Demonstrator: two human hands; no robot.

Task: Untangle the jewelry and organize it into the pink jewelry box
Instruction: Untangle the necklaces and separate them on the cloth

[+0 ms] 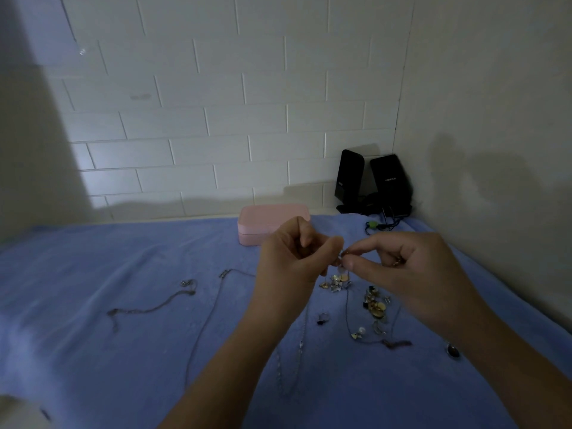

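My left hand (294, 258) and my right hand (405, 267) meet above the blue cloth, both pinching a tangle of chain (341, 258) between their fingertips. A cluster of gold and silver discs (335, 281) hangs from it just above the cloth. The pink jewelry box (263, 224) stands lid down behind my left hand. On the cloth lie a short chain (154, 308) at the left, a long thin chain (213, 308), a silver link chain (297, 354) and a heap of gold pieces and a pearl (376, 308) under my right hand.
The blue cloth (123, 351) covers the whole surface. Two black speakers (371, 184) with cables stand in the back right corner against the tiled wall. A dark oval pendant (452, 350) lies near the right wall. A pale object (18, 410) shows at the bottom left.
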